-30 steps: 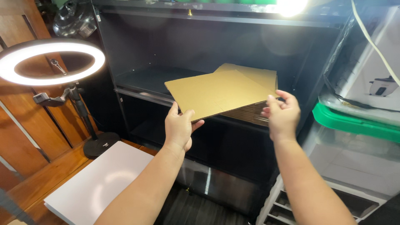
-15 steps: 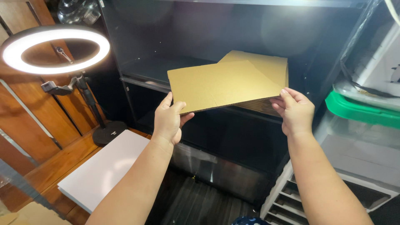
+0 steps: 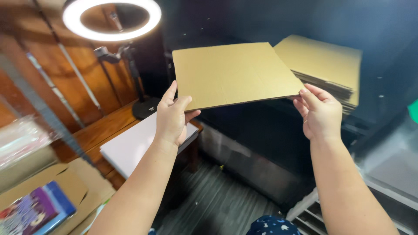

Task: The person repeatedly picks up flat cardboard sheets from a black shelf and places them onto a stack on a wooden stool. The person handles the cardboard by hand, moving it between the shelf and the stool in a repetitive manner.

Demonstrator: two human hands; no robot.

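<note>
Dark shelving (image 3: 261,17) fills the background, with a stack of flattened cardboard (image 3: 326,65) lying on its shelf at the right. Held flat in the air before it is a flat cardboard sheet (image 3: 233,74). The left hand (image 3: 172,117) grips its near left corner, and the right hand (image 3: 320,113) pinches its near right corner. A lit ring light (image 3: 111,19) stands at upper left, above a white board (image 3: 135,143).
</note>
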